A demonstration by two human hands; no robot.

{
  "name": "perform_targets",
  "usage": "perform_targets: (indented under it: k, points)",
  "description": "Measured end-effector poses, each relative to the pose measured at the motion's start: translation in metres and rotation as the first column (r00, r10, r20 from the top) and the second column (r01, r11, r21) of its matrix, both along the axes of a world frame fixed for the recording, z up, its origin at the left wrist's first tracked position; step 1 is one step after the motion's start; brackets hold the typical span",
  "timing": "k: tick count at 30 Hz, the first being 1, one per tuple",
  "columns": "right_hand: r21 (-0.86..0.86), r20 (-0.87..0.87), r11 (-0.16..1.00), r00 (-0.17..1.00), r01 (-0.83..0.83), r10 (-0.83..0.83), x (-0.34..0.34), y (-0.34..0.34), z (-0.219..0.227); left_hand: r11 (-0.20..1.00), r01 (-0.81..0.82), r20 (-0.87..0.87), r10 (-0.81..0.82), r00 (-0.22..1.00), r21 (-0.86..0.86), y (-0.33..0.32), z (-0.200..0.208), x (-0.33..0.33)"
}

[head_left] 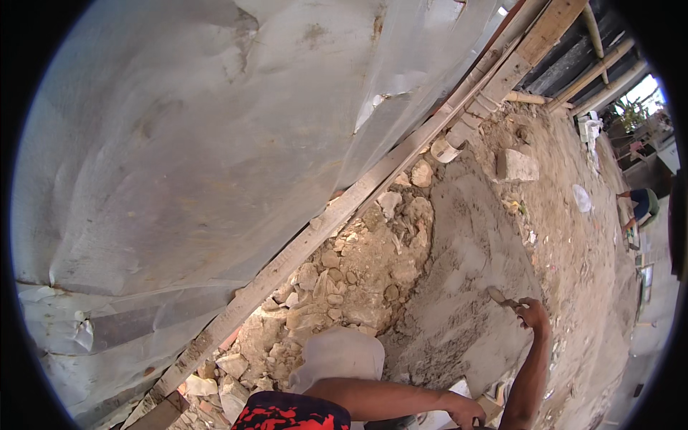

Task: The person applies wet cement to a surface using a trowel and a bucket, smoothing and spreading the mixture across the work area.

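In my right hand [532, 315] is a small trowel [504, 298], its blade lying on wet grey mortar [466, 265]. The fingers are closed round the handle. My left hand [466, 411] is low in the view, its forearm reaching across from a black and red sleeve [287, 412]. Those fingers curl downward, and what they hold, if anything, is hidden. Beside the left hand lie a pale flat piece [459, 388] and a brownish block [489, 407]. The mortar spreads in a broad, rough-surfaced strip ahead of both hands.
Rubble and stones [337, 287] border the mortar on the left, beneath a long wooden beam [322, 229] and plastic sheeting [193, 150]. A whitish container [445, 150] and a block [517, 165] stand farther off. Another person [641, 204] bends over at the far right.
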State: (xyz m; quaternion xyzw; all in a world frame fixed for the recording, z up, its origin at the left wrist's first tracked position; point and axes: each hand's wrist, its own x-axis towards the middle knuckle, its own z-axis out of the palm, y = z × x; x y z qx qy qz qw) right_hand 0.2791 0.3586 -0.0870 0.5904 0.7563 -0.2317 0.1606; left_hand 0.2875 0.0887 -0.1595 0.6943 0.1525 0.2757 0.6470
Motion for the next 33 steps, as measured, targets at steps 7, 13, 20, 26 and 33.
perform_targets:
  k: [7, 13, 20, 26, 33]
  points:
    - [0.077, -0.097, 0.995, 0.994, 0.058, -0.05, 0.013, 0.002, -0.012, 0.999, 0.025, 0.034, -0.024, 0.999, -0.022, -0.003, 0.0, -0.002]
    - [0.156, -0.079, 0.987, 0.996, -0.026, 0.039, 0.011, 0.009, -0.018, 0.999, 0.022, -0.024, -0.023, 0.999, -0.039, -0.007, -0.002, -0.007]
    - [0.209, -0.027, 0.973, 0.994, -0.098, 0.106, 0.007, 0.023, -0.031, 0.981, 0.179, 0.01, -0.179, 0.984, -0.079, -0.031, -0.006, 0.016]
    - [0.311, 0.016, 0.94, 0.99, -0.141, 0.144, 0.011, 0.022, -0.035, 0.946, 0.131, 0.201, -0.072, 0.977, -0.297, -0.04, 0.0, 0.016]
    - [0.39, 0.036, 0.893, 0.973, -0.224, 0.228, 0.033, 0.023, -0.053, 0.961, 0.179, 0.115, -0.158, 0.981, -0.209, -0.03, -0.004, 0.029]
